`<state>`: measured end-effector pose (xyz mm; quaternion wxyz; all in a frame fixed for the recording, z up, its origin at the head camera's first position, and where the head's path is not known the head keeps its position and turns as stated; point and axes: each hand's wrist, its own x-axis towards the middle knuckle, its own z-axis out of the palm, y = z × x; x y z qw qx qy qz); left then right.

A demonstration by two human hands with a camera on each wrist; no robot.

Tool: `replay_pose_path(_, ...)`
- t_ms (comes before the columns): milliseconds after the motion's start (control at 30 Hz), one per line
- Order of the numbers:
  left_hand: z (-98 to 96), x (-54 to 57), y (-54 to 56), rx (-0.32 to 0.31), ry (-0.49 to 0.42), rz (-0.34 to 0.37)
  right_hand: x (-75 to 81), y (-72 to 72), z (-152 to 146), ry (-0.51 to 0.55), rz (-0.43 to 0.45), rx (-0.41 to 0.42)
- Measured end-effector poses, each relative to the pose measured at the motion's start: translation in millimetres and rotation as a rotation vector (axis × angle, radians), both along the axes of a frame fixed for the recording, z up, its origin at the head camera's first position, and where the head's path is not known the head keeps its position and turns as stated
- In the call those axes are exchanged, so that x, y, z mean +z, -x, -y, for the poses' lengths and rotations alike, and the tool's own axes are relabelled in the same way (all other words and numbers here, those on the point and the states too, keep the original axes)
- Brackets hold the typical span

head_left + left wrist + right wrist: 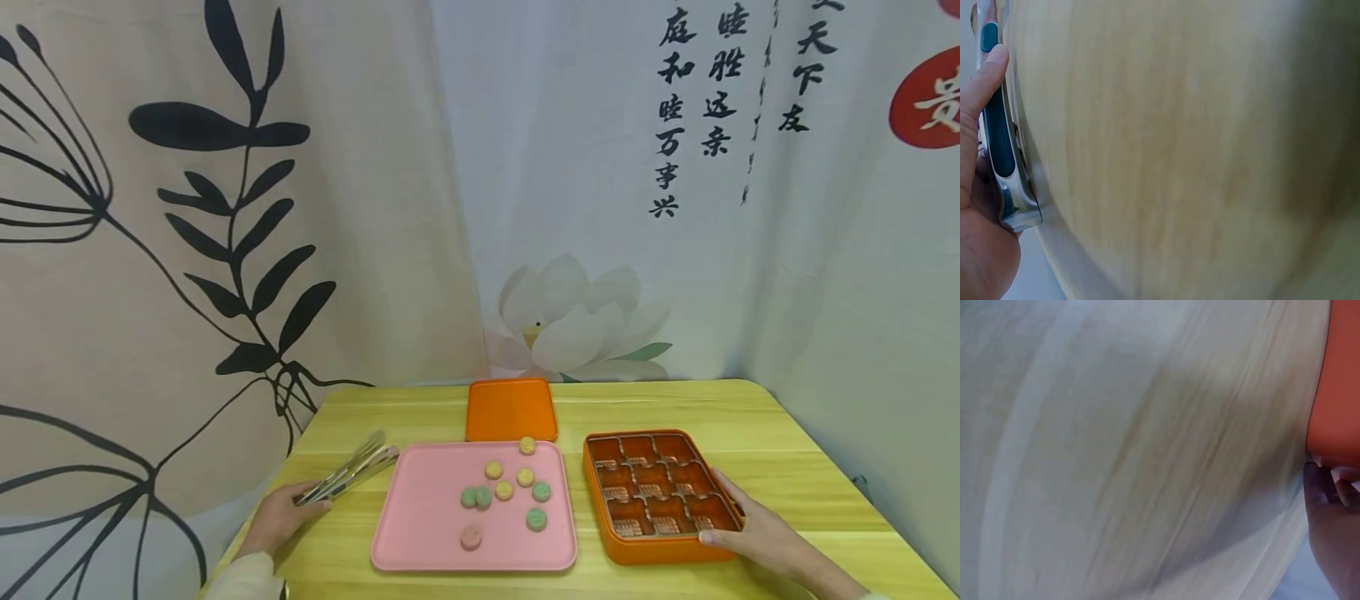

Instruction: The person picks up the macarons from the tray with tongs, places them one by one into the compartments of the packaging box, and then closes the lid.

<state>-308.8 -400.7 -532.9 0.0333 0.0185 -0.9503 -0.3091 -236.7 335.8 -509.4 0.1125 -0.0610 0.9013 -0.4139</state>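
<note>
My left hand (281, 518) holds a pair of metal tongs (352, 471) at the table's left side, tips pointing up and right toward the tray. In the left wrist view, the thumb lies along a teal grip inset (1001, 137) of the tongs. At the right, my right hand (761, 533) grips the near right corner of an orange box (630, 550), thumb at its front edge. Inside the box is a clear plastic insert (651, 477) divided into several square compartments. The right wrist view shows my fingertips against the orange wall (1341, 394).
Between the hands lies a pink tray (420, 508) bearing several small round patterned cakes: yellow ones (504, 491), green ones (536, 519) and a pink one (471, 537). Behind it sits a flat orange lid (512, 408). A printed curtain (390, 208) hangs beyond the wooden table (795, 467).
</note>
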Motion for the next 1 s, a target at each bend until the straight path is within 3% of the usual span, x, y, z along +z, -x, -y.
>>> replay_pose_path(333, -2.4, 1.0, 0.7, 0.021, -0.023, 0.013, -0.8, 1.6, 1, 0.016, 0.015, -0.003)
replay_pose_path(533, -4.4, 9.3, 0.7, 0.03, -0.014, 0.011, -2.5, 0.7, 0, 0.033, 0.027, -0.019)
replay_pose_path(733, -11.8, 22.2, 4.4, 0.035, -0.029, -0.039, -1.3, -1.6, 0, 0.039, 0.016, -0.009)
replay_pose_path(1000, -36.0, 35.0, 7.9, -0.043, -0.067, -0.141, -4.9, -1.9, -1, 0.034, 0.001, -0.004)
